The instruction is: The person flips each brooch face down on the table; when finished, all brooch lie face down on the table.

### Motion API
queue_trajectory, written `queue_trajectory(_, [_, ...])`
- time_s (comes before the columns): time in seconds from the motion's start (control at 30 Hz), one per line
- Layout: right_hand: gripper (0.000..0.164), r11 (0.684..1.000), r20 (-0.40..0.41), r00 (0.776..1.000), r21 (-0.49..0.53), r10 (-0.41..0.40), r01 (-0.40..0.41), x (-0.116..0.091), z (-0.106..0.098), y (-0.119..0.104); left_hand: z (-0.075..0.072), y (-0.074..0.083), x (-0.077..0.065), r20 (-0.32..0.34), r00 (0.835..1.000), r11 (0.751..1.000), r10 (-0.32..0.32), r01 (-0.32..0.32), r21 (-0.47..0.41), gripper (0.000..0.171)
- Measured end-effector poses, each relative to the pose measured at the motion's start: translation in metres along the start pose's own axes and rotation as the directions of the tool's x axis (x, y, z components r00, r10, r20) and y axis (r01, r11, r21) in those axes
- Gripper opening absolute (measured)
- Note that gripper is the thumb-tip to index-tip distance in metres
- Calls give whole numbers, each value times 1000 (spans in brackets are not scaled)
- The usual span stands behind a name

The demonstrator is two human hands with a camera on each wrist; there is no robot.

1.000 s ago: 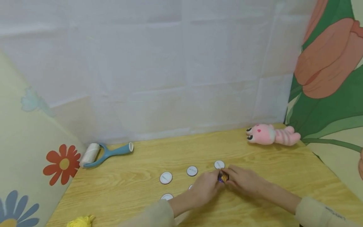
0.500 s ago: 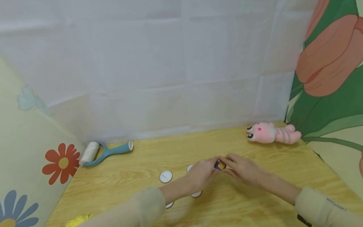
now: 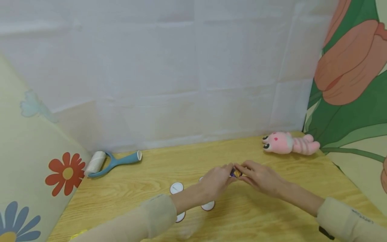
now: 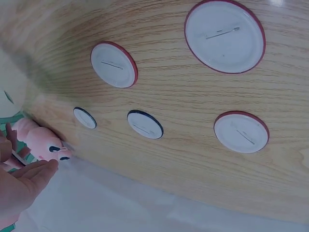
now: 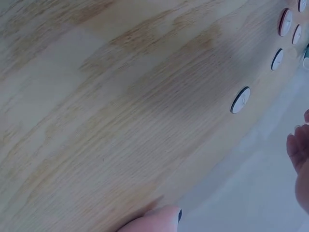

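Both hands meet over the table around one small round pin badge (image 3: 236, 172) with a purple and orange face. My left hand (image 3: 215, 182) pinches its left edge, and my right hand (image 3: 262, 178) pinches its right edge. In the left wrist view a hand (image 4: 26, 181) at the left edge shows the thin rim of the held badge between its fingers. Several more badges lie on the table with white pin backs up, such as a large red-rimmed badge (image 4: 225, 36) and a dark-rimmed badge (image 4: 145, 124). My left arm hides some of them in the head view.
A blue-handled lint roller (image 3: 115, 163) lies at the table's back left. A pink plush toy (image 3: 290, 143) lies at the back right. Behind the wooden table (image 3: 157, 168) hangs a white sheet (image 3: 193, 74). A yellow thing (image 3: 79, 234) peeks out at the front left.
Both hands have risen in the head view, away from me, still holding the badge between them. My left sleeve now covers most of the yellow thing.
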State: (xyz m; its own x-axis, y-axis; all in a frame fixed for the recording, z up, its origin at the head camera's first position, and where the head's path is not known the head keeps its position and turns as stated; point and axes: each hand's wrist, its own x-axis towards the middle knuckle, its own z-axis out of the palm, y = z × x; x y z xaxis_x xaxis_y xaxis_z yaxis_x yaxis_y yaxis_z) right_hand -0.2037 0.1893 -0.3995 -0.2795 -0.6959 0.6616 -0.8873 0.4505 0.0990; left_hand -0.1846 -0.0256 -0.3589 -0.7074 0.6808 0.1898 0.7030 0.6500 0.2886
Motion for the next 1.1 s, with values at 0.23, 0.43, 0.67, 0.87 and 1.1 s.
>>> queue_trajectory(0.23, [48,998,-17,999,43,39,-38,-5,1,-2,5,2,1,10,1000,999,-13,13,-34,27])
queue_trajectory(0.43, [18,960,-24,979,204,202,-193,-6,2,-13,10,4,-1,10,999,999,-32,31,15,46])
queue_trajectory(0.67, [29,698,179,833,470,523,-540,5,-1,-27,15,1,-4,-50,998,998,47,-45,48,54])
queue_trajectory(0.87, [32,576,301,750,495,589,-651,5,-1,-30,19,-1,-4,-54,996,997,69,-66,49,44])
queue_trajectory(1.1, [15,698,192,820,442,539,-563,-6,5,-27,28,0,-3,-19,999,997,33,-32,71,29])
